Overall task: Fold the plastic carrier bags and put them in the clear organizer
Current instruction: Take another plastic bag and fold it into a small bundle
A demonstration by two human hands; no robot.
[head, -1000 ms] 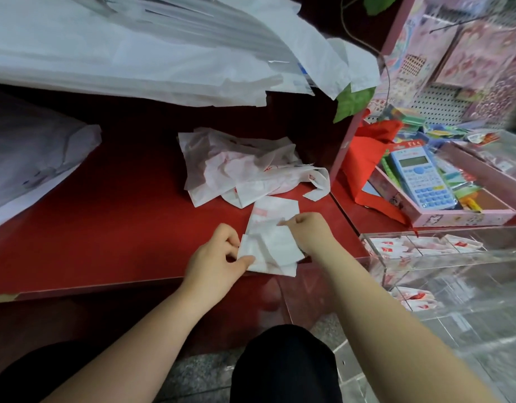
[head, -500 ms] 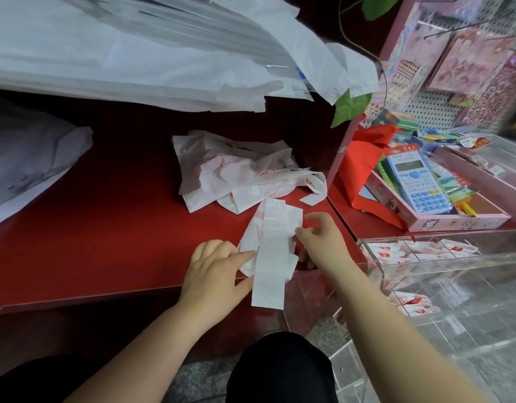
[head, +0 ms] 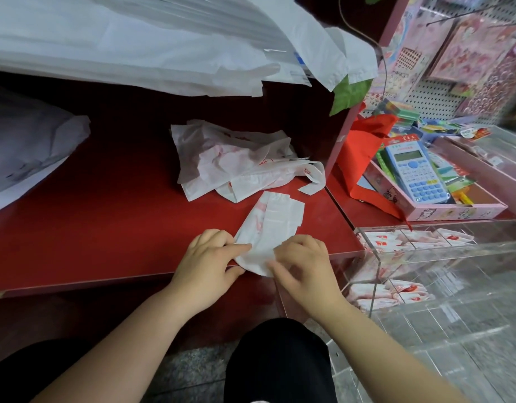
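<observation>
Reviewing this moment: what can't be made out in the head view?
- Near end of the bag being folded: covered by the left hand and right hand.
- Right hand's grip: motion blur; pinching or pressing unclear.
- Red print on the loose bag pile: crumpled, too small to read.
- Clear organizer: cut by the right edge; glare hides its bag count.

This is a small shop — a stationery or gift counter. At the far right a pegboard [head: 425,97] carries packaged stickers [head: 478,53], and below it a pink tray [head: 454,212] holds a calculator [head: 414,173]. White carrier bags [head: 230,161] lie heaped on the red counter [head: 105,228] — with a clear organizer [head: 443,248] of folded ones at the near right.
</observation>
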